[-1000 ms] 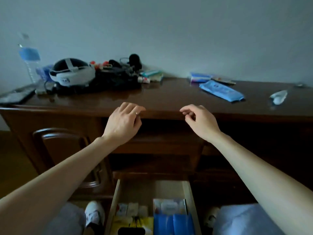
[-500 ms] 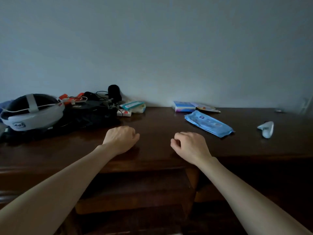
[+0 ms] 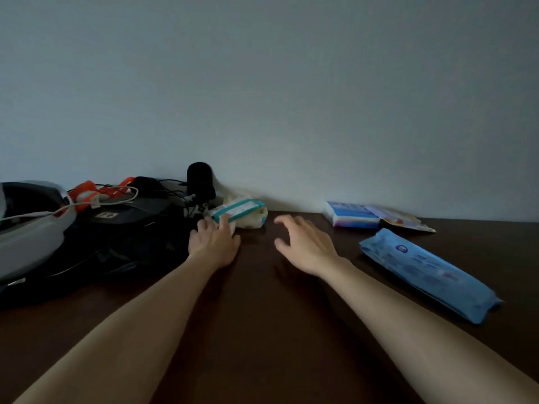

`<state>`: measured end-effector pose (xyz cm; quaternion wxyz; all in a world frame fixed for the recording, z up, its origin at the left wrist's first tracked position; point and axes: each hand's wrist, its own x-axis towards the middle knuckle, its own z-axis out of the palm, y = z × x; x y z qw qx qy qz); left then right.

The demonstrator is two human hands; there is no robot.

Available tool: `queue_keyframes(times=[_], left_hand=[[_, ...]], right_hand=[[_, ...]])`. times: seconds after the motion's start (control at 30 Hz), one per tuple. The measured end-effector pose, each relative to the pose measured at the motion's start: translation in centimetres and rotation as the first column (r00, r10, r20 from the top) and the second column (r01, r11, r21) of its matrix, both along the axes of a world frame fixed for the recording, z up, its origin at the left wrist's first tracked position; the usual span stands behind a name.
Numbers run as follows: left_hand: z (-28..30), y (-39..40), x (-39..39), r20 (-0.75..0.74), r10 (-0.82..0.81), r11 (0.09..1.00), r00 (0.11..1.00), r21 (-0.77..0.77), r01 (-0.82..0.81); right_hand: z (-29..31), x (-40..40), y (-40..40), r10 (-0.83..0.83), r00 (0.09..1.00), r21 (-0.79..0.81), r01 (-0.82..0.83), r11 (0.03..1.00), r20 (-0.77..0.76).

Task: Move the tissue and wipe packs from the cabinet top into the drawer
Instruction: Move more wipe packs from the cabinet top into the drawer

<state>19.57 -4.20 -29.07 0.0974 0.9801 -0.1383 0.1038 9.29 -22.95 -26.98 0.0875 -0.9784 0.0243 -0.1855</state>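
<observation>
So the dark wooden tabletop (image 3: 262, 330) fills the lower half of the view, with a plain grey wall (image 3: 262, 83) behind it. On the left there's a heap of gear: a white and black headset (image 3: 32, 225) sitting on a black bag (image 3: 125, 228), with orange bits and cables (image 3: 99, 196) tangled on top and a black fuzzy microphone (image 3: 199, 179) at the back.

Over on the right lies a long blue wipe pack (image 3: 428, 272), flat and angled on the tabletop. Behind it, near the wall, is a blue and white tissue pack (image 3: 353, 214) with a thin flat packet (image 3: 399, 220) just beside it.

In the middle, close to the wall, a small teal-striped tissue pack (image 3: 239, 211) sits on a yellowish pack (image 3: 256, 220).

Both bare forearms reach in from the bottom. The left hand (image 3: 213, 243) is touching the teal-striped pack, fingers (image 3: 223, 223) resting on its near end, though you can't really tell if it's actually gripped. The right hand (image 3: 306, 243) hovers just right of that pack, fingers (image 3: 287, 221) spread wide and holding nothing.
</observation>
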Motion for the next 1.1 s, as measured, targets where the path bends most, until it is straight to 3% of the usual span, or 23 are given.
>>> queue_keyframes(times=[0.1, 0.23, 0.33, 0.6, 0.73, 0.83, 0.9, 1.0, 1.03, 1.1], left_hand=[[-1.4, 0.3, 1.8, 0.134, 0.064, 0.998, 0.989, -0.030, -0.061], [-1.9, 0.3, 2.7, 0.201, 0.020, 0.999, 0.979, -0.040, -0.012], [-1.9, 0.7, 2.5, 0.216, -0.044, 0.997, 0.975, -0.054, 0.056], [-0.8, 2.7, -5.0, 0.259, -0.223, 0.968, 0.940, 0.171, 0.182], [-0.7, 4.4, -10.9, 0.281, -0.195, 0.979, 0.940, 0.107, 0.172], [-0.6, 6.1, -15.3, 0.306, -0.280, 0.960, 0.910, 0.095, 0.263], [-0.3, 7.4, -18.5, 0.309, -0.299, 0.941, 0.903, -0.064, 0.333], [0.3, 9.1, -23.7, 0.309, -0.188, 0.842, 0.932, -0.437, 0.315], [0.5, 9.6, -25.4, 0.281, -0.130, 0.775, 0.951, -0.569, 0.274], [0.5, 10.6, -28.9, 0.142, -0.106, 0.551, 0.984, -0.816, 0.177]], right_hand=[[1.3, 7.0, 1.5, 0.055, 0.998, 0.006, -0.055, 0.998, 0.014], [0.2, 13.3, 2.7, 0.099, 0.960, -0.008, -0.105, 0.994, -0.263], [-1.6, 13.9, 2.6, 0.091, 0.985, -0.011, -0.093, 0.996, -0.144], [-0.1, 3.5, 1.3, 0.035, 0.998, -0.142, -0.041, 0.989, -0.047], [0.3, -4.6, 1.6, 0.017, 1.000, -0.120, -0.020, 0.993, -0.023], [-0.1, -10.4, 1.9, -0.032, 0.999, -0.058, 0.031, 0.998, -0.004], [-0.3, -14.0, 2.3, -0.090, 0.994, 0.056, 0.086, 0.995, 0.056], [-0.3, -19.1, 3.4, -0.160, 0.963, 0.394, 0.064, 0.917, 0.217], [-0.4, -20.8, 4.1, -0.164, 0.952, 0.488, 0.017, 0.873, 0.260], [-0.9, -24.7, 6.1, -0.138, 0.940, 0.622, -0.093, 0.777, 0.313]])
